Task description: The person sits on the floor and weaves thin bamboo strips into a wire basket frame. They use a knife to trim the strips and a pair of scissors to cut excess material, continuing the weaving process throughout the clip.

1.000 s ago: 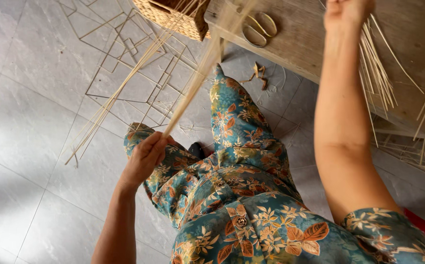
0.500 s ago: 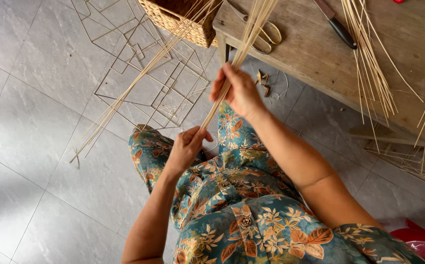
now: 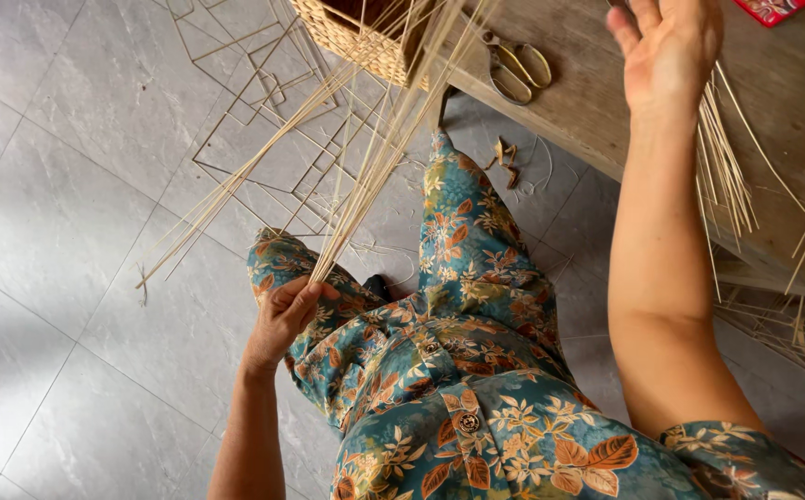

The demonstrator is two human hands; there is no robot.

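A bundle of thin pale cane strands (image 3: pixel 379 157) is clamped in the left hand (image 3: pixel 284 310); the right hand (image 3: pixel 671 51), fingers spread, hovers over loose strands on the wooden table (image 3: pixel 587 102).

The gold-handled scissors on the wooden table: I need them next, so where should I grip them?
Take the gold-handled scissors by the two loop handles, coming from above: they lie flat on the wooden table near its edge, loops exposed. The raised right hand is nearest.
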